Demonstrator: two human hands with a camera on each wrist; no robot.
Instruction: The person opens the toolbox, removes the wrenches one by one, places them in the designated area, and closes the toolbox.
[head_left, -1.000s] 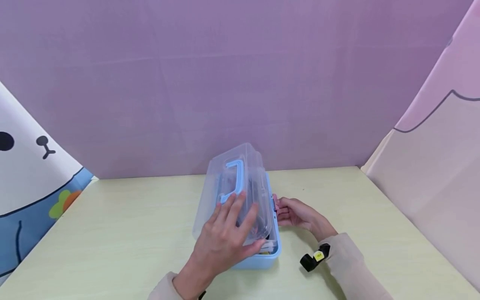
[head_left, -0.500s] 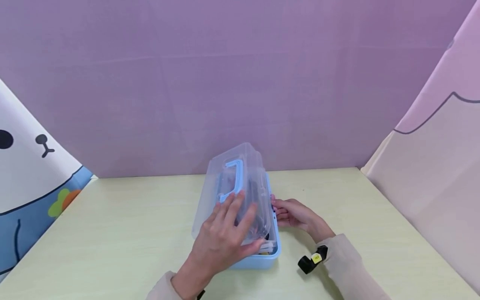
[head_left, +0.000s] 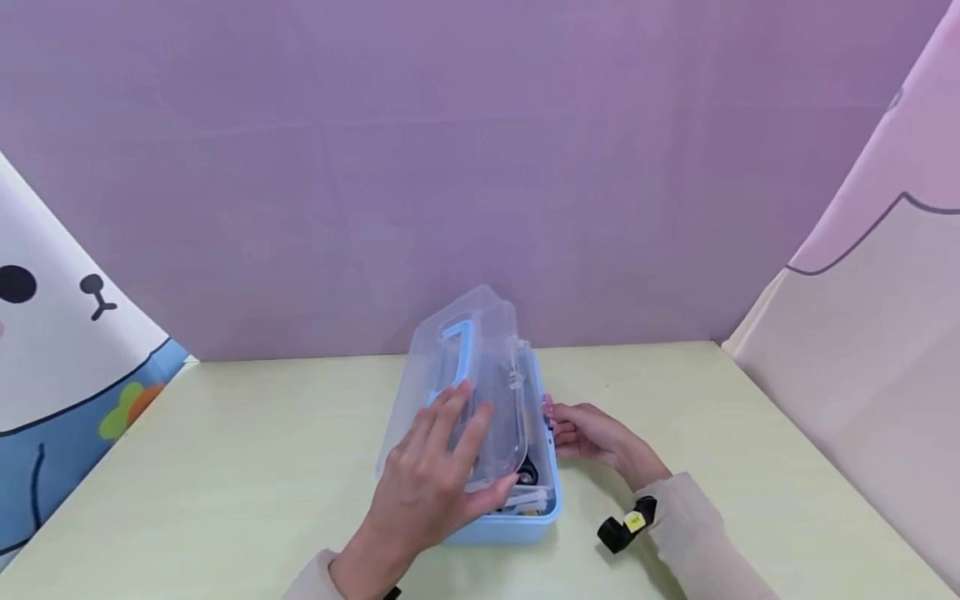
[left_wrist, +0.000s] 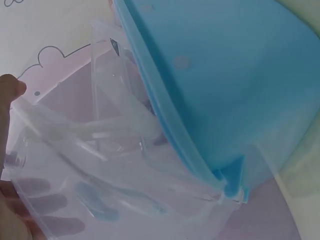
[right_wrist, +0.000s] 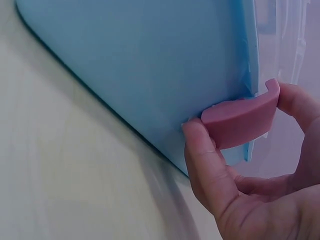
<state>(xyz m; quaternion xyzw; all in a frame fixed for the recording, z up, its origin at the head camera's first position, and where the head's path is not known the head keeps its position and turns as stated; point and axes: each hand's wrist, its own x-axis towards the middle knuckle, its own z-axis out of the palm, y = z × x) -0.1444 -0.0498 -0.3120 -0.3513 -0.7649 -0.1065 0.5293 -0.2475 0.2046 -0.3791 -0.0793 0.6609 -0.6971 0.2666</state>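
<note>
A light blue plastic box (head_left: 498,532) stands on the table, its clear lid (head_left: 495,333) with a blue handle (head_left: 465,350) tilted up along the right side. My left hand (head_left: 423,487) holds the lid at its near end, fingers spread over the top and thumb at the near edge. Through the clear plastic its fingers (left_wrist: 50,202) show in the left wrist view. My right hand (head_left: 596,433) is at the box's right side. There it pinches a pink latch (right_wrist: 242,120) between thumb and fingers, against the blue wall in the right wrist view.
Inside the box a black round item (head_left: 527,472) and white pieces (head_left: 528,500) show through the gap under the lid. The pale table (head_left: 285,458) meets a purple cloth backdrop (head_left: 480,167), with printed cloth panels (head_left: 862,358) at both sides.
My left hand has shifted left with the lid, so the gap on the box's right side is wider and more contents show. The right hand has stayed nearly in place at the latch.
</note>
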